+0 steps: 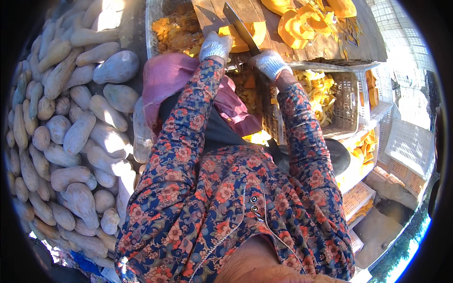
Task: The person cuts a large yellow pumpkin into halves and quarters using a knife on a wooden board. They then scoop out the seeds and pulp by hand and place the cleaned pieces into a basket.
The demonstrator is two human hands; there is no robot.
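A peeled orange squash piece [261, 32] lies on the near edge of a worn wooden board [247, 10]. My left hand [216, 46], in a white knit glove, grips the piece at its left end; its fingertips are partly hidden. In my right hand [270, 64], gloved the same way, is a knife [240, 27] with a long, broad, dark blade. The blade slants across the squash piece, its tip pointing up and left past the far side. How deep the edge sits in the flesh cannot be seen. More peeled squash pieces [295, 30] lie farther right on the board.
Whole tan squashes [79, 132] are heaped along the left. A crate [152, 32] of orange pulp stands left of the board. Below it, a plastic crate [345, 102] holds yellow peelings [315, 95]. Crates of cut squash [364, 150] stand at right. Pink cloth [170, 78] covers my lap.
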